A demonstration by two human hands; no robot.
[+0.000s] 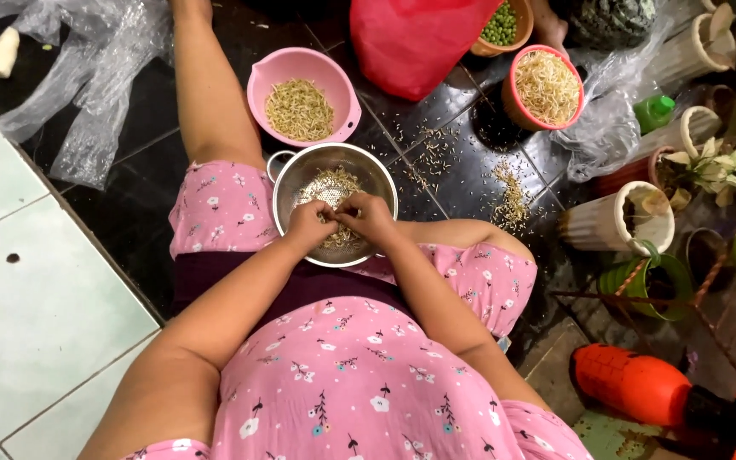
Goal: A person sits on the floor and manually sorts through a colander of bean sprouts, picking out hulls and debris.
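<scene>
A metal colander (300,175) with bean sprouts rests on my lap. My left hand (309,225) and my right hand (370,218) meet over its near side, fingers pinched together on a sprout between them. Just beyond stands a pink bowl (267,81) with a heap of brownish sprout trimmings. A second pink-rimmed bowl (514,100) of pale bean sprouts sits further right on the dark tiles.
Sprout trimmings (511,200) lie scattered on the dark floor. A red plastic bag (411,38), a bowl of green peas (501,25), clear plastic bags (87,94), white and green plant pots (619,223) and an orange sprayer bottle (641,388) surround me. Pale tiles lie at the left.
</scene>
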